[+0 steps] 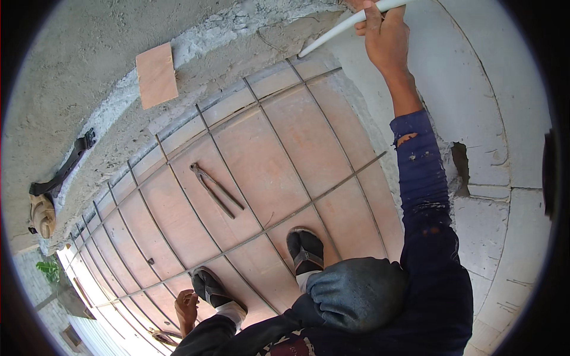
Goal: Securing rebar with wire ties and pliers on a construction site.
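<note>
My right hand is closed around a white pipe, its arm stretched out to the far right. The pipe's lower end rests near the tip of a rebar at the concrete edge. Low on the left, my left hand has its fingers curled together beside my sandaled foot; whatever they may hold is too small to make out. Steel pincers lie with handles apart on the reddish panel under the rebar grid. Another plier-like tool is partly visible below my left hand.
Crossing rebars span the panel around both feet. Rough concrete borders the far side, holding a small plywood piece and a dark belt with a tan pouch. A pale block wall with a hole stands at right.
</note>
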Demonstrator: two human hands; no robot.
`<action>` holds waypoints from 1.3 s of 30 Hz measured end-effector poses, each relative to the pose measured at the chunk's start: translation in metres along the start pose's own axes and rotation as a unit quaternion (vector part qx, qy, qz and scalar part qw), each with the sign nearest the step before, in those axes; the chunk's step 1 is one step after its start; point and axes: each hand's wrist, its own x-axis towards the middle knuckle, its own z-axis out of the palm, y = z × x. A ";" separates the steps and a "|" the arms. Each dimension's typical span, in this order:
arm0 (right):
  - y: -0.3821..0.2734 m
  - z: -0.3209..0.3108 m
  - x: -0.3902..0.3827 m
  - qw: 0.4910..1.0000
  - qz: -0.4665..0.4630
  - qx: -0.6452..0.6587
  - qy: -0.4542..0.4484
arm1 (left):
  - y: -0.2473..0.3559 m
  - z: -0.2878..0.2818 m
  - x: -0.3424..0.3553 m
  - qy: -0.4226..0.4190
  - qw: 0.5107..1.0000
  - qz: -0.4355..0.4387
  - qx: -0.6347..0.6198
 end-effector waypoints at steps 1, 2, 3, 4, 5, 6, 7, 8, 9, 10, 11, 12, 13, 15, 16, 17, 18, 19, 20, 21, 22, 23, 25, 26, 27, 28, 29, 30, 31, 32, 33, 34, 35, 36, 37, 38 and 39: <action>0.006 0.005 -0.001 1.000 0.000 0.000 0.001 | -0.002 0.000 -0.001 0.000 1.000 -0.002 -0.003; 0.008 0.012 -0.001 1.000 0.019 -0.011 -0.016 | -0.001 0.001 -0.001 0.002 1.000 -0.001 -0.004; 0.010 0.015 -0.001 0.999 0.037 -0.023 -0.032 | 0.000 0.002 0.000 0.000 1.000 -0.001 0.000; 0.010 0.014 0.001 0.999 0.036 -0.022 -0.031 | 0.002 0.003 0.001 -0.001 1.000 -0.002 0.003; 0.002 0.010 0.001 0.998 0.054 -0.033 -0.026 | 0.002 0.003 -0.001 0.001 1.000 -0.005 0.004; -0.002 0.008 0.000 0.996 0.072 -0.046 -0.021 | 0.003 0.003 -0.002 0.013 1.000 -0.006 -0.003; 0.002 0.012 0.002 0.996 0.073 -0.044 -0.024 | 0.003 0.003 -0.004 0.024 1.000 -0.007 -0.010; 0.005 0.017 0.008 0.996 0.061 -0.041 -0.044 | 0.002 0.004 -0.004 0.024 1.000 -0.006 -0.010; 0.006 0.018 0.012 0.996 0.048 -0.038 -0.064 | 0.000 0.004 -0.004 0.018 1.000 -0.007 -0.009; 0.007 0.013 0.015 0.996 0.047 -0.039 -0.063 | -0.001 0.004 -0.004 0.012 1.000 -0.008 -0.008; 0.001 0.006 0.020 0.998 0.036 -0.035 -0.039 | 0.000 0.005 -0.004 0.012 1.000 -0.009 -0.008; -0.002 0.002 0.023 0.999 0.025 -0.032 -0.015 | 0.001 0.006 -0.002 0.016 1.000 -0.007 -0.019; -0.002 0.008 0.022 0.999 0.025 -0.031 -0.015 | 0.002 0.006 -0.002 0.020 0.999 -0.006 -0.030; -0.004 0.025 0.019 0.995 0.079 0.063 -0.001 | 0.006 0.006 -0.003 0.020 0.999 -0.011 -0.026; -0.006 0.015 0.027 0.997 0.056 -0.021 -0.055 | 0.008 0.008 0.001 0.017 1.000 -0.006 -0.020; -0.011 0.011 0.030 0.997 0.058 -0.022 -0.056 | 0.009 0.006 -0.001 0.009 1.000 -0.003 -0.010; -0.017 0.008 0.032 0.997 0.072 -0.014 -0.034 | 0.008 0.006 -0.001 0.012 1.000 -0.001 -0.020; -0.019 0.007 0.031 0.996 0.087 -0.005 -0.012 | 0.005 0.005 -0.004 0.011 1.000 -0.002 -0.019; -0.019 0.006 0.030 0.996 0.089 -0.006 -0.013 | 0.001 0.004 -0.008 0.008 1.000 -0.010 -0.019; -0.017 0.009 0.034 0.997 0.068 0.001 -0.021 | 0.001 0.006 -0.002 0.011 1.000 -0.011 -0.023; -0.016 0.012 0.037 0.998 0.048 0.008 -0.029 | 0.004 0.008 0.004 0.014 1.000 -0.006 -0.026; -0.017 0.015 0.035 0.998 0.034 0.015 -0.043 | 0.006 0.008 0.000 0.011 1.000 -0.009 -0.023; -0.010 0.017 0.035 0.999 0.052 -0.004 -0.001 | 0.006 0.008 -0.005 0.003 1.000 -0.010 -0.019; 0.014 0.028 0.032 0.997 0.039 -0.042 -0.042 | 0.005 0.008 -0.008 0.004 0.999 -0.019 -0.028; 0.013 0.038 0.034 0.994 0.023 -0.072 -0.080 | 0.006 0.012 -0.004 0.012 0.999 -0.028 -0.040; 0.014 0.033 0.039 0.996 0.031 -0.044 -0.075 | -0.009 0.007 -0.001 -0.006 0.999 -0.030 -0.042; 0.003 0.028 0.035 0.995 0.033 -0.045 -0.078 | -0.008 0.006 -0.003 -0.007 0.999 -0.033 -0.041; -0.008 0.025 0.032 0.999 0.044 -0.002 -0.017 | -0.007 0.005 -0.004 -0.003 0.999 -0.025 -0.042; -0.013 0.024 0.029 0.997 0.055 0.040 0.044 | -0.005 0.005 -0.005 0.002 0.999 -0.018 -0.042; 0.024 0.045 0.027 0.995 0.075 -0.047 -0.038 | -0.001 0.007 -0.005 -0.004 0.999 -0.022 -0.044; 0.027 0.042 0.033 0.996 0.070 -0.045 -0.034 | 0.001 0.009 0.000 0.000 0.999 -0.017 -0.048; 0.030 0.039 0.042 0.996 0.073 -0.043 -0.032 | 0.001 0.010 0.005 -0.001 0.999 -0.012 -0.052; 0.026 0.036 0.042 0.995 0.081 -0.042 -0.037 | 0.002 0.008 0.000 -0.006 0.998 -0.015 -0.053; 0.022 0.038 0.043 0.995 0.081 -0.042 -0.039 | 0.013 0.010 0.003 -0.012 0.999 -0.022 -0.035; 0.017 0.043 0.044 0.998 0.040 -0.042 0.035 | 0.010 0.009 -0.002 -0.013 0.999 -0.024 -0.035; 0.012 0.048 0.048 0.993 -0.001 -0.041 0.112 | 0.004 0.007 -0.004 -0.007 0.999 -0.026 -0.037; 0.009 0.050 0.052 0.981 -0.042 -0.040 0.187 | 0.001 0.007 -0.005 -0.002 0.999 -0.029 -0.038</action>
